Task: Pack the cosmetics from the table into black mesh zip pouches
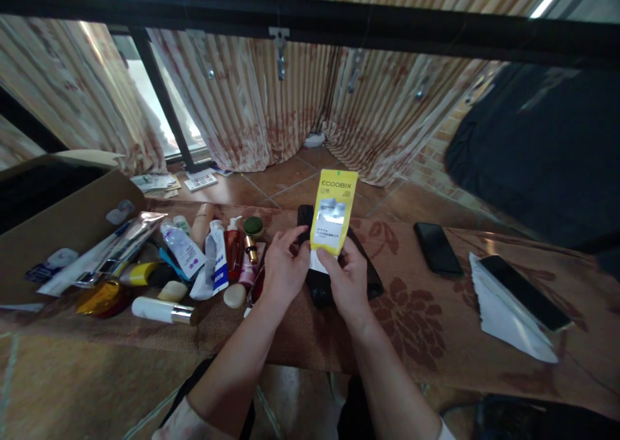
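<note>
A yellow squeeze tube (334, 204) marked ECOOBIX stands upright, its white cap (318, 262) lowest, above the cloth-covered table. My right hand (349, 275) is closed on its lower end, with the thumb across the front near the cap. At the tube's lower left edge, my left hand (287, 265) has its fingers curled and its thumb against the cap end; the fingers behind are partly hidden. Beneath both hands lies a flat black pouch (371, 275). Left of my left hand are a red pump bottle (233, 252) and a white and blue tube (219, 259).
Several cosmetics, including a lilac tube (184, 249) and a white bottle (157, 309), crowd the left side by a cardboard box (72, 214). To the right lie a black phone (438, 249), a second phone (526, 291) and white paper (504, 327). A dark bar (310, 23) crosses above.
</note>
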`<action>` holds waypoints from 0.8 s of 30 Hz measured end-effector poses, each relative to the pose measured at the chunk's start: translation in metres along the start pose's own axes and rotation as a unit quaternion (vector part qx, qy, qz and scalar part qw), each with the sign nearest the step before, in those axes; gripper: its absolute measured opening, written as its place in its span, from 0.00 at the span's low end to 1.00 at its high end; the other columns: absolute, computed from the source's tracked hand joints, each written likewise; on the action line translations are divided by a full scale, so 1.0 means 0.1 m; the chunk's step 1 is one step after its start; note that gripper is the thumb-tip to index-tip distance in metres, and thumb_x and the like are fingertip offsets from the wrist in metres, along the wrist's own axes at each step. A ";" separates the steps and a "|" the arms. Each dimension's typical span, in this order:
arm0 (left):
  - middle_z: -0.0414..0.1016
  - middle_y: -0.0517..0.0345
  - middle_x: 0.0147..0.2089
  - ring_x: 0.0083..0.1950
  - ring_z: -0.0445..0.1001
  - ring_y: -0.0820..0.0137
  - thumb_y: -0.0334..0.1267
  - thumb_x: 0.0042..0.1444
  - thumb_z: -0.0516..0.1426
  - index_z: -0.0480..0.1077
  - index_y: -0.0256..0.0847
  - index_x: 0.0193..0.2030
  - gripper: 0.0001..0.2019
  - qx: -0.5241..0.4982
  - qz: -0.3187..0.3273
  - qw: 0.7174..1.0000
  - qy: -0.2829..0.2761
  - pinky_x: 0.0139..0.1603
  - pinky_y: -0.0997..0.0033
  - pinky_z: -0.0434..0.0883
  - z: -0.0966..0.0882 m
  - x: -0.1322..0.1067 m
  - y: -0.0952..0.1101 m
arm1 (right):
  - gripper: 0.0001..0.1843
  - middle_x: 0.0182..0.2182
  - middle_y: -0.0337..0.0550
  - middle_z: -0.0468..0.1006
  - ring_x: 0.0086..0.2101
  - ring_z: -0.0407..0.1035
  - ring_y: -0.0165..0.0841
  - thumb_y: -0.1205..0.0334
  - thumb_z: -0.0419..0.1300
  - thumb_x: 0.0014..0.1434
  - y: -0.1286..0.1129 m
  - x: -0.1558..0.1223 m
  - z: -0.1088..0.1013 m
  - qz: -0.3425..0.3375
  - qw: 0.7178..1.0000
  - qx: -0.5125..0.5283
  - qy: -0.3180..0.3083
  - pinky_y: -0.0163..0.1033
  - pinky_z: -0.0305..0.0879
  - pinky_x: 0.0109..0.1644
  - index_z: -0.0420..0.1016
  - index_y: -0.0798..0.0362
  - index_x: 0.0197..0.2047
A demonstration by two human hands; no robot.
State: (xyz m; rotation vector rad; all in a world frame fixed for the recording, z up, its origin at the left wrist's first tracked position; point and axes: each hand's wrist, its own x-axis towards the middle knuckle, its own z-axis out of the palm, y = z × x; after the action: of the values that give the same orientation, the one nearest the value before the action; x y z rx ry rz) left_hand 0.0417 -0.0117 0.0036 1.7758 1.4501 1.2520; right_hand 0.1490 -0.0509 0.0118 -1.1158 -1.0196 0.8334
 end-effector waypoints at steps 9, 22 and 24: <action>0.75 0.55 0.40 0.36 0.72 0.69 0.30 0.54 0.54 0.74 0.42 0.49 0.16 0.004 0.012 1.000 -0.008 0.41 0.67 0.71 0.01 0.00 -0.03 | 0.12 0.34 0.40 0.79 0.32 0.71 0.32 0.57 0.62 0.53 0.00 0.00 0.00 0.005 1.000 -0.017 -0.005 0.37 0.69 0.38 0.74 0.52 0.40; 0.71 0.56 0.32 0.37 0.71 0.69 0.26 0.56 0.49 0.78 0.41 0.34 0.16 0.021 0.018 0.999 -0.045 0.41 0.70 0.69 0.01 -0.01 0.01 | 0.10 0.29 0.36 0.76 0.31 0.68 0.30 0.61 0.61 0.51 0.04 0.00 0.00 0.022 0.999 -0.028 -0.025 0.35 0.65 0.37 0.74 0.53 0.38; 0.71 0.56 0.33 0.39 0.71 0.69 0.26 0.55 0.49 0.78 0.41 0.33 0.16 0.022 0.016 0.999 -0.047 0.42 0.70 0.69 0.02 -0.02 0.01 | 0.09 0.26 0.35 0.74 0.31 0.68 0.30 0.62 0.60 0.50 0.05 0.00 0.00 0.024 0.999 -0.034 -0.027 0.35 0.65 0.37 0.74 0.53 0.36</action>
State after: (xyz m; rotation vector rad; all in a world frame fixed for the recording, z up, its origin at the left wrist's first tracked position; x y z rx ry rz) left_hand 0.0434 -0.0132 0.0030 1.8662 1.4121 1.1455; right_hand 0.1486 -0.0496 0.0070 -1.1852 -1.0769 0.8755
